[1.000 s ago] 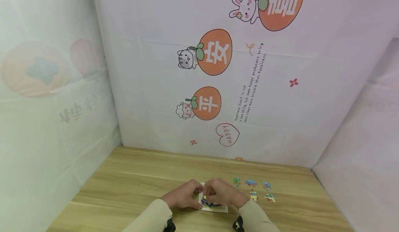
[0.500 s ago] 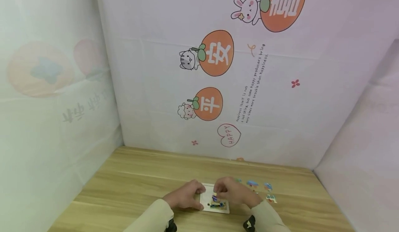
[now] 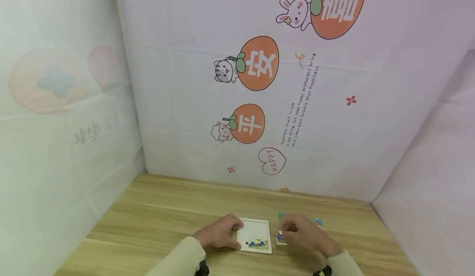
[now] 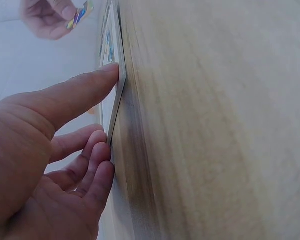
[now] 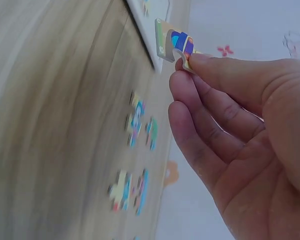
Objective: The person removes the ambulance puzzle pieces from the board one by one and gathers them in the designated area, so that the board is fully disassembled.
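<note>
A white square puzzle tray lies on the table, with joined pieces showing a yellow vehicle with blue wheels in its lower right part. My left hand grips the tray's left side; in the left wrist view the thumb is on its edge and the curled fingers touch the edge further along. Just right of the tray, my right hand pinches a jigsaw piece with a blue and purple print between thumb and index finger. That piece is held raised and tilted.
Several loose jigsaw pieces lie on the wood-grain table to the right of the tray, partly hidden by my right hand in the head view. Printed white sheets enclose the back and sides.
My right hand has lifted the jigsaw piece from over the tray and carried it right, past the tray's edge. The left hand stays at the tray's left side.
</note>
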The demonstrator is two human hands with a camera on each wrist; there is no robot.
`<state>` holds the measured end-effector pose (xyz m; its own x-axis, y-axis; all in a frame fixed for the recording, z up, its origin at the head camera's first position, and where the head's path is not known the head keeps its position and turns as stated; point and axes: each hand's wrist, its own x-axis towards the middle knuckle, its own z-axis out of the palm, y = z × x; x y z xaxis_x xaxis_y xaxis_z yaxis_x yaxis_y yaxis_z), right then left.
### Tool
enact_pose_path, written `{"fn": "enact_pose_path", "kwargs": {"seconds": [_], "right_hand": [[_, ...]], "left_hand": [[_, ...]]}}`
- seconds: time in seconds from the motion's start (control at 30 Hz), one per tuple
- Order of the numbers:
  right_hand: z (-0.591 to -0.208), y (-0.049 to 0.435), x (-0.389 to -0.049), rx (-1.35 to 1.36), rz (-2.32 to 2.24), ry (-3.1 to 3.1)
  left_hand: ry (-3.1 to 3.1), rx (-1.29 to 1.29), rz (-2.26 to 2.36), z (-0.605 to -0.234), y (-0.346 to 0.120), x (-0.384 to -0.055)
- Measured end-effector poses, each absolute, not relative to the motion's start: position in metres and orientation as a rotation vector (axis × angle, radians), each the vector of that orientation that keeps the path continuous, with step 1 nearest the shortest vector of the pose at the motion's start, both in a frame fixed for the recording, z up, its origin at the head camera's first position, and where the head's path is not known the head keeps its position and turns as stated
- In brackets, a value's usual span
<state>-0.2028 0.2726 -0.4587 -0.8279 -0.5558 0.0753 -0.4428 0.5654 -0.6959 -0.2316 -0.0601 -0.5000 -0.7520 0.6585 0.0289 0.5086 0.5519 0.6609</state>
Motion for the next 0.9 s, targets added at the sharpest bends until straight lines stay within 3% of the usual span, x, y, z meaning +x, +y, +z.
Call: {"fn": "enact_pose_path", "kwargs": {"seconds": [0.33, 0.9], "right_hand": [[-0.473, 0.299, -0.191, -0.778, -1.166, 2.687], [-0.489, 0.294, -0.192, -0.75, -1.103, 2.724]], "left_hand": [[2.573, 0.955, 0.968, -0.499, -0.061, -0.231], [2.569, 0.938, 0.971, -0.5, -0.059, -0.232]]}}
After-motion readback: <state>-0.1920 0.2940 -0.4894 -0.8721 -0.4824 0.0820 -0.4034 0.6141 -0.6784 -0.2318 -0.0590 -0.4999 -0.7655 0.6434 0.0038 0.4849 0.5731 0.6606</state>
